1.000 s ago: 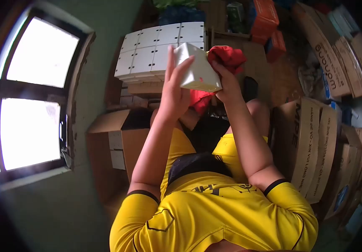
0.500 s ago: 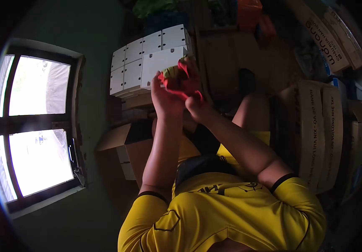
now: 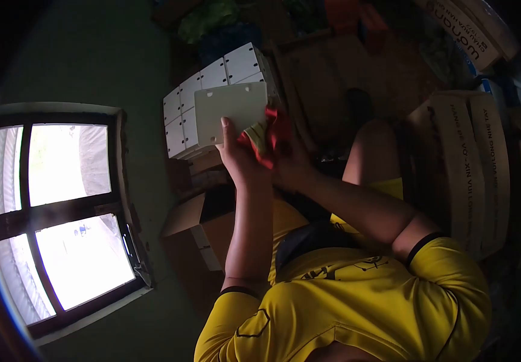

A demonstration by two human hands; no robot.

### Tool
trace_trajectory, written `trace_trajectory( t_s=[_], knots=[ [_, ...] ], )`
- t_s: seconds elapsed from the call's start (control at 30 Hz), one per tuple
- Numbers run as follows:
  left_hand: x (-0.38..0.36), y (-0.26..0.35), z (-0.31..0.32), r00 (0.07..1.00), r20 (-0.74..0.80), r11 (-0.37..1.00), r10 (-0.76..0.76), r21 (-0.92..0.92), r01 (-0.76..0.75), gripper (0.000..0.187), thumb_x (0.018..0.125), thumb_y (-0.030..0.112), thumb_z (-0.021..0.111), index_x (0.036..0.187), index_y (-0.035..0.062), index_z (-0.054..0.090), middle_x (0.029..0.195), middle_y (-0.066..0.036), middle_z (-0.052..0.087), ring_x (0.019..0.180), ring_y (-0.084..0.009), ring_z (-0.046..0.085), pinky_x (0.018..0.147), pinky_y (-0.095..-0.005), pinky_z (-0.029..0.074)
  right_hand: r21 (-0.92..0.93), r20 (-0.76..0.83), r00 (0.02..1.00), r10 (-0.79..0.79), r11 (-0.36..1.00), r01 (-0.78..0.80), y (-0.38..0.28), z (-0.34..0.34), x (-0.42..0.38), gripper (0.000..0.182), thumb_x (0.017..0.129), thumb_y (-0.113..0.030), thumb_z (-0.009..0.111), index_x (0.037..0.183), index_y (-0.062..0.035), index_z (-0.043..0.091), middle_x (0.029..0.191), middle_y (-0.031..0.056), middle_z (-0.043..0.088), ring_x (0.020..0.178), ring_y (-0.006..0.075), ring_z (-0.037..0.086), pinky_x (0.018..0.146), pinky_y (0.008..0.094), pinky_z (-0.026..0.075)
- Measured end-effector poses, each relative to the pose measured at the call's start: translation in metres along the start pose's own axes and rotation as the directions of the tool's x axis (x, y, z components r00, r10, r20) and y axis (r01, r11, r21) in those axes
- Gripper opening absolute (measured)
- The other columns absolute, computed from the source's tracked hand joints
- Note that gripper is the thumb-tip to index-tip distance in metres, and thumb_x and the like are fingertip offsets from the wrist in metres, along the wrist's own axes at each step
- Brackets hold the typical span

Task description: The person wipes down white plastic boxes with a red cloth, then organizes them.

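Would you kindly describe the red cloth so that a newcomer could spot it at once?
From the window at the left, go right to the stack of white boxes. In front of it, the left hand holds a pale box, and the cloth is bunched at that box's lower right, by the right hand. Its crumpled red folds set it apart from the pale boxes.
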State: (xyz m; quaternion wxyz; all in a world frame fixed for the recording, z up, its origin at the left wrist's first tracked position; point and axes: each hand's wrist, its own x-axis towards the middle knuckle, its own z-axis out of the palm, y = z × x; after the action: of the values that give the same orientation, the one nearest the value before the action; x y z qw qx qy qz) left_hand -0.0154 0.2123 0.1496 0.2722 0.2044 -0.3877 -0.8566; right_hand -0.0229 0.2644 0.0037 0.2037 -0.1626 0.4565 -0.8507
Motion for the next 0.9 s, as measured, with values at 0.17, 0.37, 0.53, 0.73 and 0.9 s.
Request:
trace_trajectory(
  t_s=[0.17,0.37,0.53,0.73,0.9],
  knots=[
    [-0.016,-0.006,0.005,0.997,0.068,0.998,-0.045,0.036,0.043,0.037,0.104,0.026,0.054,0.133,0.0044,0.051,0.126,-0.010,0.060,0.113,-0.0243,0.062,0.093,-0.0411,0.054,0.025,-0.200,0.976,0.082,0.997,-0.078,-0.083,0.002,0.020,0.051,0.104,-0.019,0.046,0.150,-0.0016,0.033,0.142,0.0182,0.048,0.132,0.0254,0.049,0.110,0.0363,0.040],
    [-0.032,-0.017,-0.008,0.978,0.090,0.951,0.190,0.230,-0.206,0.041,0.099,0.014,0.062,0.136,0.0070,0.045,0.128,-0.010,0.058,0.115,-0.0207,0.060,0.095,-0.0376,0.053,0.363,-0.154,0.988,0.002,0.930,0.055,-0.120,-0.006,0.025,0.055,0.097,-0.007,0.055,0.148,-0.0080,0.036,0.145,0.0121,0.046,0.132,0.0199,0.048,0.107,0.0349,0.043],
    [-0.018,0.013,0.001,0.937,-0.050,0.910,0.345,0.263,-0.321,0.043,0.100,0.011,0.060,0.137,0.0056,0.041,0.130,-0.014,0.054,0.118,-0.0198,0.056,0.102,-0.0380,0.047,0.162,0.163,0.967,-0.193,0.973,0.167,-0.100,0.045,-0.020,0.080,0.089,0.006,0.055,0.159,-0.0109,0.021,0.153,0.0103,0.037,0.139,0.0207,0.040,0.108,0.0355,0.042],
    [-0.026,-0.011,-0.011,0.974,0.004,0.967,0.228,0.116,-0.227,0.042,0.099,0.016,0.063,0.135,0.0052,0.045,0.129,-0.013,0.055,0.111,-0.0205,0.061,0.083,-0.0341,0.057,0.276,-0.069,0.990,-0.121,0.952,0.136,-0.101,0.012,0.025,0.085,0.090,0.007,0.056,0.161,-0.0126,0.014,0.156,0.0095,0.035,0.143,0.0228,0.037,0.109,0.0356,0.042],
    [-0.025,0.024,-0.003,0.957,0.025,0.929,0.290,0.231,-0.288,0.038,0.096,0.008,0.063,0.130,0.0046,0.046,0.122,-0.011,0.060,0.104,-0.0209,0.065,0.084,-0.0323,0.056,0.427,0.270,0.963,0.009,0.895,-0.128,-0.108,0.007,0.041,0.082,0.094,-0.003,0.063,0.161,-0.0128,0.016,0.154,0.0119,0.042,0.138,0.0194,0.042,0.107,0.0327,0.043]
  ],
)
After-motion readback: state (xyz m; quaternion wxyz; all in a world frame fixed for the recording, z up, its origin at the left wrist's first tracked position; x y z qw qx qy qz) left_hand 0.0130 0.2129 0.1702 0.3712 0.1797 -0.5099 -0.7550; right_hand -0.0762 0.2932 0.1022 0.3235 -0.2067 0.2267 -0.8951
